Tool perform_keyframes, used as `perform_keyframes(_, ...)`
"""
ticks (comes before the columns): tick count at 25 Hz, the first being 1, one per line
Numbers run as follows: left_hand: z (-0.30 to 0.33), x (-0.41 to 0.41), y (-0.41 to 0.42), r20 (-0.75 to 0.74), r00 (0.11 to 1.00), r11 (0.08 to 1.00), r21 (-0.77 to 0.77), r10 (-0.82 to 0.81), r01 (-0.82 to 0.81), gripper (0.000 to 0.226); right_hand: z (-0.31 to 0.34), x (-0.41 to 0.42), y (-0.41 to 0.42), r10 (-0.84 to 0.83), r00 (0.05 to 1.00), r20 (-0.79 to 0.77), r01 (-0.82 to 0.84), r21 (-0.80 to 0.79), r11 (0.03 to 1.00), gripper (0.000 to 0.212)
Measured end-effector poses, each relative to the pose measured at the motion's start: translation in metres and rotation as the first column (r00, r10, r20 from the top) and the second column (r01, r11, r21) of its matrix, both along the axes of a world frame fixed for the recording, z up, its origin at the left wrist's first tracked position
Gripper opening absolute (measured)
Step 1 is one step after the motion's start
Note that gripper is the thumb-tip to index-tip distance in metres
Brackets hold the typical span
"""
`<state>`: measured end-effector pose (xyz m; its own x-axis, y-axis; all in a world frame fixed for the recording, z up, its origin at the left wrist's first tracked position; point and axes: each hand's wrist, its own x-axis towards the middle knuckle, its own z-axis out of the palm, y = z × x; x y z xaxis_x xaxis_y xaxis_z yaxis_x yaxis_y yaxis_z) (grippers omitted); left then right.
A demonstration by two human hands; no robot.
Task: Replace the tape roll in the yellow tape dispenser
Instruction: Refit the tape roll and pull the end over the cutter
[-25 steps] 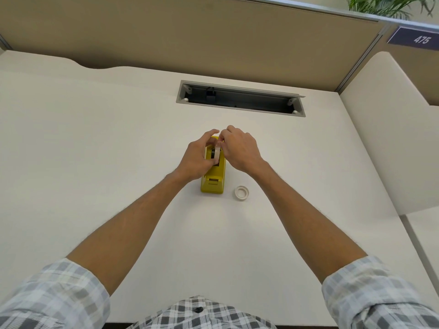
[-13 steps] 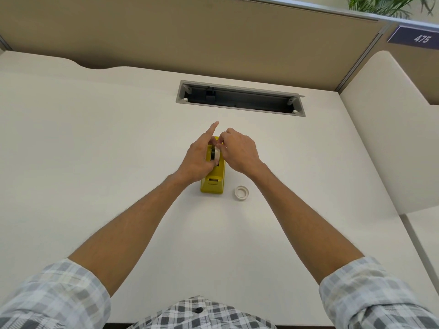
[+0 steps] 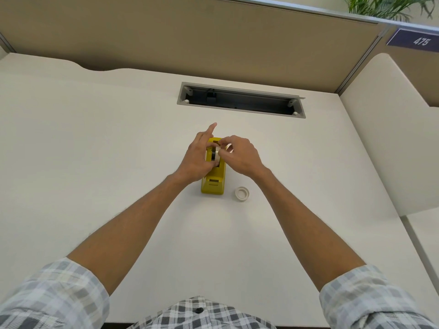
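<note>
Near the middle of the white desk (image 3: pixel 95 162), the yellow tape dispenser (image 3: pixel 215 184), long axis pointing away from the person, with a tape roll (image 3: pixel 215 155) held upright just above its well. Left hand (image 3: pixel 197 160) gripping the roll from the left side, index finger stretched straight toward the cable slot (image 3: pixel 240 100) (other fingers curled round the roll); right hand (image 3: pixel 240 155) pinching at the roll's upper edge with thumb and fingertips, exact hold too small to tell. Just right of the dispenser's near end, apart from it, a small white ring-shaped core (image 3: pixel 242 193) lying flat.
</note>
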<state>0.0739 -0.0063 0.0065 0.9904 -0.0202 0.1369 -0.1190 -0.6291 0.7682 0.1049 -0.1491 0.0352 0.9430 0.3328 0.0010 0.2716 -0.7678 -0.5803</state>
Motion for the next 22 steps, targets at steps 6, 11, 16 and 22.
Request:
perform_keyframes(6,-0.001,-0.004,0.006,-0.049,0.999,1.000,-0.020,-0.021,0.020,0.096,0.001,0.000,-0.005,0.133,0.991,-0.001,-0.132,-0.103,0.986,0.038)
perform_keyframes(11,-0.006,-0.009,0.009,-0.051,0.998,0.999,-0.030,-0.026,0.024,0.093,-0.004,0.003,-0.001,0.094,0.996,0.005,-0.092,-0.164,0.982,0.042)
perform_keyframes(16,-0.007,-0.009,0.009,-0.087,0.996,0.998,-0.060,-0.025,0.020,0.093,-0.007,0.005,-0.002,0.090,0.995,0.050,-0.081,-0.150,0.985,0.045)
perform_keyframes(22,-0.011,-0.017,0.006,-0.041,0.998,0.997,-0.062,0.041,-0.043,0.064,-0.010,-0.002,-0.005,0.040,0.996,0.075,-0.038,-0.025,0.999,0.042)
